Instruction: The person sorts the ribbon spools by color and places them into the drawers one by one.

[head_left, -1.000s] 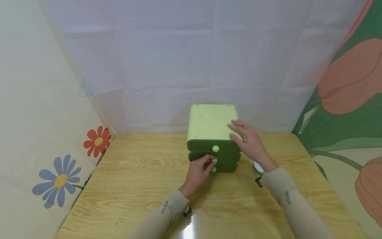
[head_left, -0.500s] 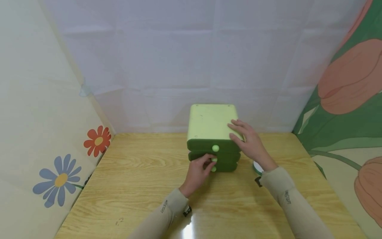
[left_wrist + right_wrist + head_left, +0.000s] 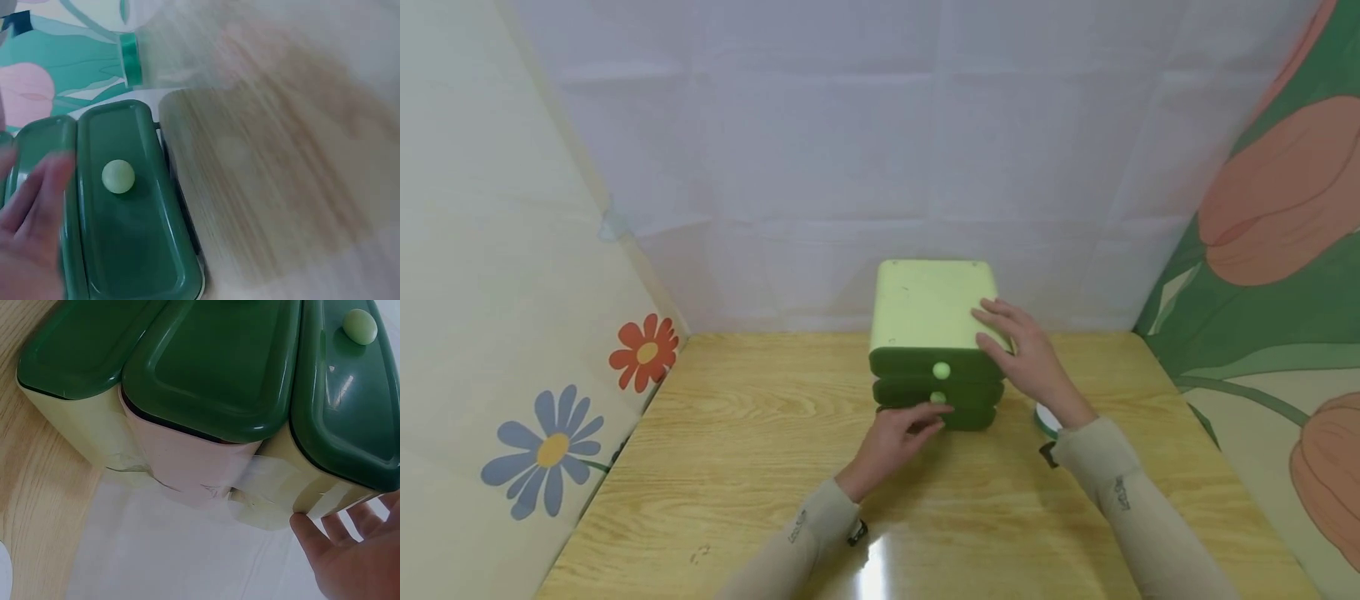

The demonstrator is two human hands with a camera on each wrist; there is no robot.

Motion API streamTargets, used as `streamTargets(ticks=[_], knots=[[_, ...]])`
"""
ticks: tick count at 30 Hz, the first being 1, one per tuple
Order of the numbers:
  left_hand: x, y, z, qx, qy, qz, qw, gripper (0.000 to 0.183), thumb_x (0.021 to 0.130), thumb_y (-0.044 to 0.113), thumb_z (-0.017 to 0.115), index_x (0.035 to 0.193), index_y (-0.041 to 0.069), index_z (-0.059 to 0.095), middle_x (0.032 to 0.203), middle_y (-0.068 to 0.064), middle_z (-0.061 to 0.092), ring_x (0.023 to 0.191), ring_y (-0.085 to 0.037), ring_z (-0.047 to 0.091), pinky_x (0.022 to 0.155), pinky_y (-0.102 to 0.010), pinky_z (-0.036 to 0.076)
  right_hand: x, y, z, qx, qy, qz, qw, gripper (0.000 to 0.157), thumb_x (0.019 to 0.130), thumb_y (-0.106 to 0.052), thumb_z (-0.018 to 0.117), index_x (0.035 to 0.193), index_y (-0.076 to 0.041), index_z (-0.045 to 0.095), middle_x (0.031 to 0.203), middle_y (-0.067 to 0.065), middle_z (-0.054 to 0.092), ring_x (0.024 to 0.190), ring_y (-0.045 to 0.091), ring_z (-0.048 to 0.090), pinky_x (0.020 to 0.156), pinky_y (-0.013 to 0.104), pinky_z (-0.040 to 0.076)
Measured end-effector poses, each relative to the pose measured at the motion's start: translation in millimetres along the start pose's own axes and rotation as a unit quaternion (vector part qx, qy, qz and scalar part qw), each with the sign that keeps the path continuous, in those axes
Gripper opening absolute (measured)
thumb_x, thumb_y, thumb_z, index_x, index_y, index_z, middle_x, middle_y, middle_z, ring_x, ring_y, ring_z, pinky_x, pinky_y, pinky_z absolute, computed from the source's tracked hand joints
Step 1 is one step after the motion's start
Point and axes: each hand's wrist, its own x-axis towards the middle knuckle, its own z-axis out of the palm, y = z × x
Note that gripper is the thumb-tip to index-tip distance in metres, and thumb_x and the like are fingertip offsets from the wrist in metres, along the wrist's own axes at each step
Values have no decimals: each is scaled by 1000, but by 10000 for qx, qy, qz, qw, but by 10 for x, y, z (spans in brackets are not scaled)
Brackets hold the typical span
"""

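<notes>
A small light-green cabinet (image 3: 928,304) with three stacked dark-green drawer fronts stands on the table; each front has a round pale-green knob. My left hand (image 3: 895,437) is just below the middle knob (image 3: 938,397), its fingers loosely extended across the lower drawer front. In the left wrist view that hand (image 3: 34,231) is blurred, and the bottom knob (image 3: 118,176) shows free beside it. My right hand (image 3: 1026,346) rests on the cabinet's top right edge, fingers spread. In the right wrist view the right-hand fingertips (image 3: 301,520) touch the cabinet's side; all drawer fronts sit close to the body.
The wood-grain table (image 3: 760,467) spreads around the cabinet. A round white thing with a green rim (image 3: 1047,421) lies right of it, partly behind my right wrist. A pale cloth (image 3: 812,167) hangs close behind; flower-printed sheets (image 3: 1285,200) flank the table.
My left hand has let go of the middle knob and moved down and slightly toward me. My right hand and the cabinet have stayed in place.
</notes>
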Motion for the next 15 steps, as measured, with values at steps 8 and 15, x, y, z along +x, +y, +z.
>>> streamTargets(ticks=[8, 15], knots=[[-167, -126, 42, -1734, -575, -1876, 9651, 33, 101, 14, 68, 133, 9, 67, 128, -16, 70, 114, -27, 69, 95, -33, 60, 5, 4, 4, 55, 12, 45, 10000, 48, 106, -32, 58, 151, -14, 53, 165, 11, 40, 155, 37, 27, 123, 69, 22], [-124, -175, 181, -1364, -377, -2022, 9691, 35, 99, 13, 70, 134, 8, 66, 119, -15, 71, 106, -28, 71, 90, -33, 61, 2, 10, 19, 104, 49, 19, 9999, 47, 106, -30, 59, 150, -14, 54, 164, 11, 40, 155, 37, 28, 124, 68, 22]])
